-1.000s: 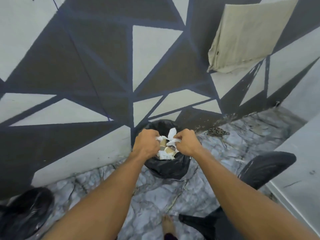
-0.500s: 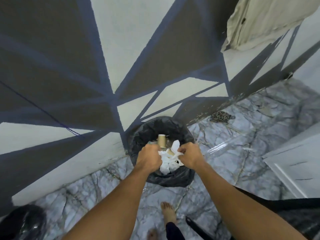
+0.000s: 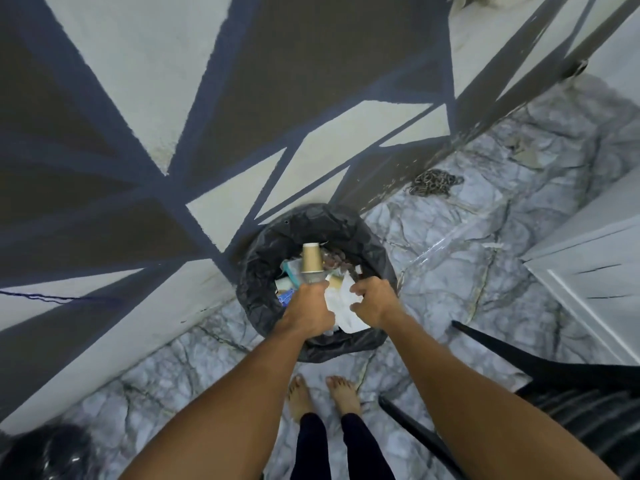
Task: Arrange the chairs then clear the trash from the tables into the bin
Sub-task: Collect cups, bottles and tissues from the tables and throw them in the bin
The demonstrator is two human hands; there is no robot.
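Paper (image 3: 343, 308) wad right over the bin (image 3: 346, 344) mouth, low and toward the near rim, held between both hands. White, crumpled, one flatter corner poking down at the rim.

Left hand (image 3: 308, 315) on its left side, back of the hand up, fingers curled under and gripping the paper, tips hidden below the knuckles. Right hand (image 3: 372, 303) on the other side, fingers bent in and pinching the paper's upper edge. Hands close together, just the wad between them.

Down inside the bin: brown cup (image 3: 310, 258) lying on top of the pile just past the left hand, pointing at the wall. Around it a mess of scraps, something blue right beside the left hand, too jumbled to name. Black liner (image 3: 311, 220) bunched and folded over the rim all the way round.

Bin standing on the marble floor (image 3: 450, 289), back edge tight against the wall (image 3: 138, 81). Wall painted in big brown and pale triangles split by dark blue lines. Thin blue thread (image 3: 45, 297) trailing across it at far left.

Bare feet (image 3: 299, 393) side by side just short of the bin, dark leggings above.

Small heap of chain (image 3: 431, 181) on the floor at the wall's foot, off to the right and well apart from the bin. Black chair (image 3: 571, 393) at lower right, one leg near the right forearm. White door (image 3: 595, 265) panel beyond it. Shiny black bag (image 3: 45, 452) in the bottom left corner.
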